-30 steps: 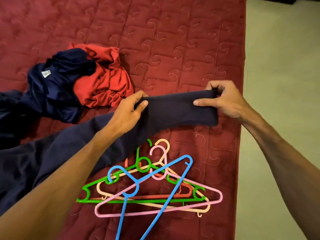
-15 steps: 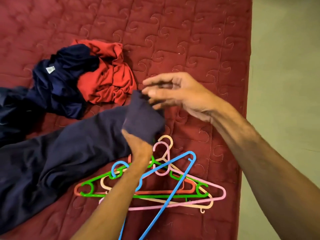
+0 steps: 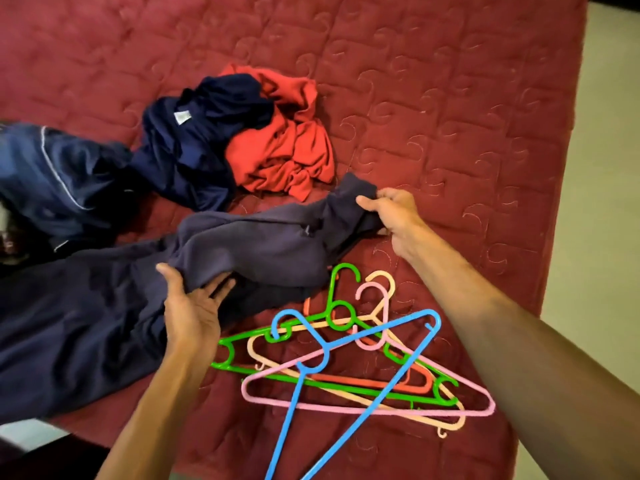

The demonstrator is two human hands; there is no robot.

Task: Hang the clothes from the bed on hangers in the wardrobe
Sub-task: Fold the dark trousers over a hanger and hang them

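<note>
- The dark navy garment (image 3: 270, 244) is lying crumpled across the near part of the bed, stretching from the left edge of the view to about the middle, with one narrow end reaching out to the right.
- The right hand (image 3: 391, 216) is pinching that narrow end, thumb on the near side and fingers curled round the fabric, low over the bedcover.
- The left hand (image 3: 190, 306) is turned palm-up at the garment's middle and is gripping a bunched fold, thumb over the top and fingers tucked beneath it.
- A pile of hangers (image 3: 325, 346) is lying just beside the garment, on its near right side, between the two forearms.
- In the pile, the blue hanger (image 3: 290, 410) is lying on top, its neck pointing towards the near edge of the view.
- The green hanger (image 3: 331, 292), the pink hanger (image 3: 346, 407), the peach hanger (image 3: 391, 287) and the coral hanger (image 3: 363, 381) are crossing one another beneath it; the green hook is almost touching the garment's edge.
- Beyond the garment, a red garment (image 3: 287, 154) is sitting in a heap, touching a navy shirt (image 3: 197, 140) that is showing a white label.
- To the left, a shiny blue garment (image 3: 59, 174) with white piping is lying bunched up.
- The quilted maroon bedcover (image 3: 450, 116) is lying under everything, and a pale floor (image 3: 606, 168) is showing along its right side.
</note>
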